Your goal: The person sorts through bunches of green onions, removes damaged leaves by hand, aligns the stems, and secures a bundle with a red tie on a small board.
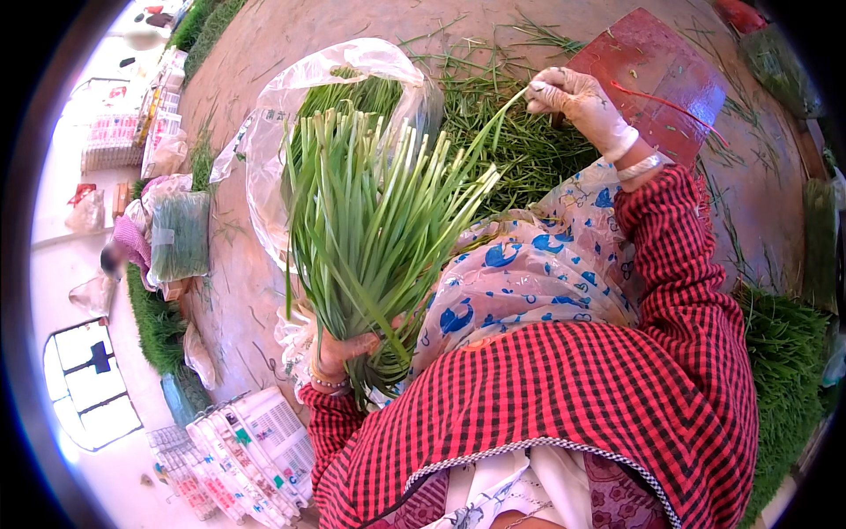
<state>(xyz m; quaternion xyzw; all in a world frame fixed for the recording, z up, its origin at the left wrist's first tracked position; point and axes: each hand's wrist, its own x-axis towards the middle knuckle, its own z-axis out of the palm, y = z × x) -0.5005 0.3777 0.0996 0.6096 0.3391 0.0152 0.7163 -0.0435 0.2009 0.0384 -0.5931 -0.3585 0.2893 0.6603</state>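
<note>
My left hand (345,351) is wrapped round a thick bunch of garlic chives (370,220) low down, its pale cut ends fanned upward. Leaves hide part of the fingers. My right hand (577,101), in a thin whitish glove, is raised to the far right of the bunch. Its fingers pinch the tip of a chive stalk (504,108), which slants back down toward the bunch. Just behind the bunch lies an open clear plastic bag (264,167) with more chives (361,95) inside. A heap of loose green leaves (529,150) lies beneath my right hand.
A red board (648,66) with a red string (670,104) lies at the far right. Stacked greens (784,388) line the right edge. At left are a wrapped chive bundle (179,236), stacked printed cartons (251,454) and a person (132,242). A patterned plastic apron (529,273) covers my lap.
</note>
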